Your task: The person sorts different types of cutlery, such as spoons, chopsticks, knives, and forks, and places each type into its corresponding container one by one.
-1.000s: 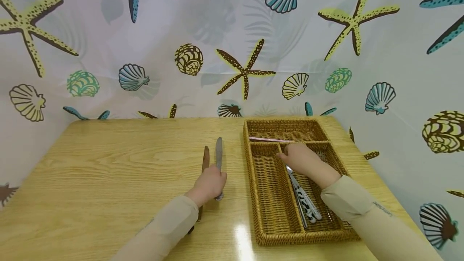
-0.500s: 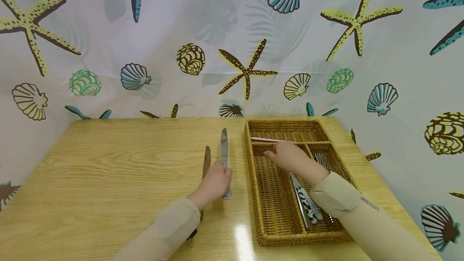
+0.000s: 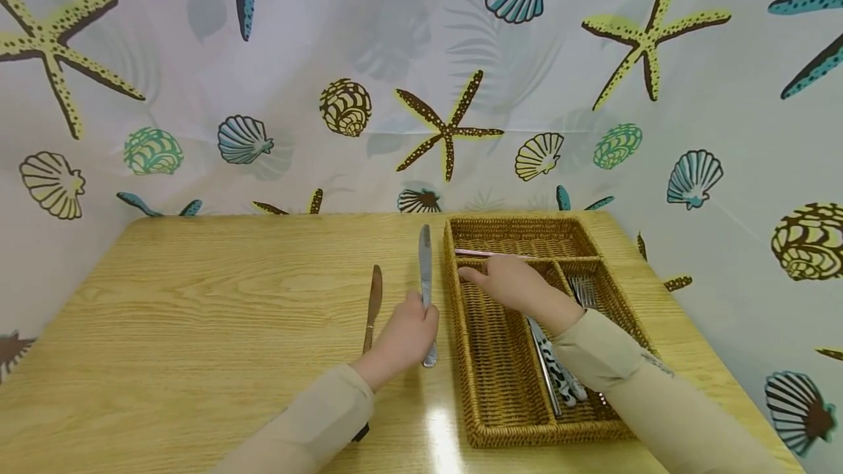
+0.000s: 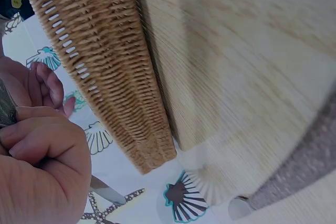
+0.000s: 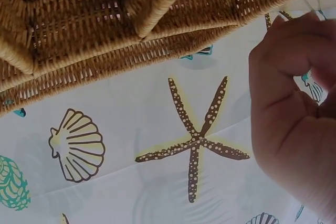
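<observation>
My left hand [image 3: 403, 331] grips a silver table knife [image 3: 425, 262] above the table, left of the wicker basket, with its blade pointing away from me. Part of that knife's blade [image 4: 107, 190] shows beyond the left hand [image 4: 44, 166] in the left wrist view. A second table knife [image 3: 375, 295] lies on the wood, partly behind my left forearm. Over the basket's left compartment, my right hand [image 3: 510, 282] hangs with fingers loosely bent and nothing seen in them. The wicker basket [image 3: 464, 357] is divided into several compartments.
Spotted-handled cutlery [image 3: 560, 379] lies in the middle compartment, forks [image 3: 584, 290] in the right one. A pink-handled utensil [image 3: 484, 253] lies in the back compartment. The wooden table [image 3: 230, 313] ends against a sea-patterned cloth [image 3: 296, 79].
My left hand has carried the table knife rightward toward the basket. The right hand has shifted left from the middle compartment to above the left one, uncovering the forks.
</observation>
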`<action>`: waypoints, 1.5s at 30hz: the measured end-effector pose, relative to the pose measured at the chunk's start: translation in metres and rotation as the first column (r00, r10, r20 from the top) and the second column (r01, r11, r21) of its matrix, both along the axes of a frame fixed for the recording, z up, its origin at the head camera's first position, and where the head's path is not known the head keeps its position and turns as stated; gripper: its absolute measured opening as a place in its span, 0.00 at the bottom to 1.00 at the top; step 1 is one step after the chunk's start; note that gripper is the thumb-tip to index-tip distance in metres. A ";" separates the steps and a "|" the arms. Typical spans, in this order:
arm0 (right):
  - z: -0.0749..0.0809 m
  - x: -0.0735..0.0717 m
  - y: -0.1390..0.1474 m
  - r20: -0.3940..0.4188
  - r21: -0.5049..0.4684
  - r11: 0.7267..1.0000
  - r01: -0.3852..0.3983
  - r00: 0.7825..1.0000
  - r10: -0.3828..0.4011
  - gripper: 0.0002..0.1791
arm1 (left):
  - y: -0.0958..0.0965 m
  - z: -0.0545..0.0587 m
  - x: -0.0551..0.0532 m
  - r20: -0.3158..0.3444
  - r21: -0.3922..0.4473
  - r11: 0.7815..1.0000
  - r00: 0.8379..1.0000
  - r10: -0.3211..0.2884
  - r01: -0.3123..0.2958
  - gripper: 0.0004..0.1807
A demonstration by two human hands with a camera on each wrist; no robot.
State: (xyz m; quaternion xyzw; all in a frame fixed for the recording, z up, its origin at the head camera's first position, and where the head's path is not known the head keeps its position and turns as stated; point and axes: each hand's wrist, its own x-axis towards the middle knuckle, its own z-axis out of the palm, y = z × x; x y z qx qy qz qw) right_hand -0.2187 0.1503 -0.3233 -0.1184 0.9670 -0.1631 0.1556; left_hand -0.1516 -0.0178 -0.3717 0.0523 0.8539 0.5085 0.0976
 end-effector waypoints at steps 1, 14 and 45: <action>0.000 0.000 -0.002 -0.002 -0.012 1.000 -0.002 1.000 0.002 0.31 | 0.002 0.000 0.001 -0.008 0.004 1.000 1.000 -0.001 0.001 0.13; 0.002 -0.002 -0.023 0.106 -0.180 0.983 0.031 0.994 -0.012 0.22 | 0.029 0.011 0.012 -0.042 0.042 0.995 0.995 -0.089 0.090 0.15; -0.030 0.017 0.005 0.184 -0.053 0.998 0.018 0.983 -0.008 0.14 | -0.077 -0.019 0.005 0.078 -0.619 0.784 0.997 0.009 0.042 0.17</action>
